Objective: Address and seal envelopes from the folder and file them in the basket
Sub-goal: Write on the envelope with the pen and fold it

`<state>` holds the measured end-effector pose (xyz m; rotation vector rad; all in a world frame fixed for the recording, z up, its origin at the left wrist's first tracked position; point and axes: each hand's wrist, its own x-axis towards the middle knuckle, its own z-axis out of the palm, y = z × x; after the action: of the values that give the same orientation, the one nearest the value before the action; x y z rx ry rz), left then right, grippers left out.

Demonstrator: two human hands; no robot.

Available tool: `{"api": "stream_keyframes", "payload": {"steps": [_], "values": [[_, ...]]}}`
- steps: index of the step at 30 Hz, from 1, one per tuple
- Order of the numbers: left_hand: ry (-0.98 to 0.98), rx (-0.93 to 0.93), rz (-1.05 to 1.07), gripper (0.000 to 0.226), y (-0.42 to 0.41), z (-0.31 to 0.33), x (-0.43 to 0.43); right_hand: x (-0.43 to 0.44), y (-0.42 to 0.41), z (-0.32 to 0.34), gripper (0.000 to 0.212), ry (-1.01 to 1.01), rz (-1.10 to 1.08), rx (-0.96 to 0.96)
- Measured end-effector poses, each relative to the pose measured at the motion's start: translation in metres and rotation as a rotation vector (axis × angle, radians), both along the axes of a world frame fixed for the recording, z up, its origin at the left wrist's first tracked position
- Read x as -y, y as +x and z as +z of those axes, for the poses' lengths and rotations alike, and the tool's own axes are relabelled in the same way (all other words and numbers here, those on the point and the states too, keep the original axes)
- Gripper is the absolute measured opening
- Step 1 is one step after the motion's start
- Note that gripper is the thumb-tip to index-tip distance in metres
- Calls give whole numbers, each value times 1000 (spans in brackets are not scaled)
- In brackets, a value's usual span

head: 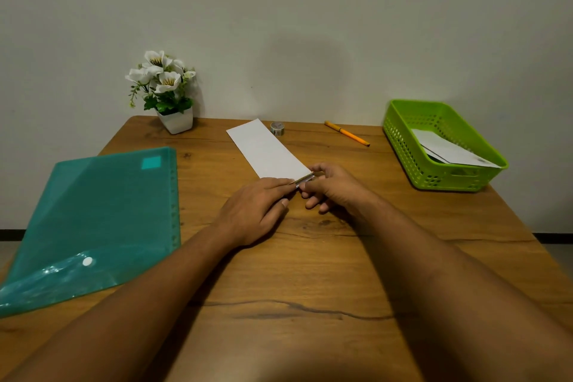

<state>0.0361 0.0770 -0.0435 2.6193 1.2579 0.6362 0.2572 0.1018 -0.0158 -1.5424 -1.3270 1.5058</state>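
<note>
- Envelope (268, 149) lies mid-table (310, 273), near edge at both hands.
- Left hand (257, 211) presses flat, fingers together; right hand (333, 189) pinches a strip (305, 178) there.
- Basket (406, 149), right edge, holds filed envelopes (449, 150).

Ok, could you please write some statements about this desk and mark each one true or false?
1. The orange pen lies on the table, in no hand. True.
2. The green basket is empty. False: white paper, apparently an envelope, lies in it.
3. The left hand and right hand are both at the near end of the white envelope. True.
4. The teal folder lies to the right of the envelope. False: it lies to the left.
5. The tape roll is inside the basket. False: it is on the table, by the envelope's far end.
</note>
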Motion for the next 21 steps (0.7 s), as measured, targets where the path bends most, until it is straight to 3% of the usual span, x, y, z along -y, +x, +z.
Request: {"api": "stream_keyframes", "payload": {"steps": [4, 9, 13, 17, 21], "values": [[-8, 21, -22, 45, -2, 0, 0, -5, -9, -2, 24, 29, -36, 74], [-19, 12, -30, 46, -2, 0, 0, -10, -19, -6, 11, 21, -138, 149], [-57, 38, -32, 45, -2, 1, 2, -10, -22, -7, 14, 66, -203, 136], [-54, 175, 107, 32, -2, 3, 3, -5, -23, -5, 16, 113, -234, 170], [5, 244, 252, 33, -4, 12, -4, 0, -17, 14, 20, 298, -254, 274]]}}
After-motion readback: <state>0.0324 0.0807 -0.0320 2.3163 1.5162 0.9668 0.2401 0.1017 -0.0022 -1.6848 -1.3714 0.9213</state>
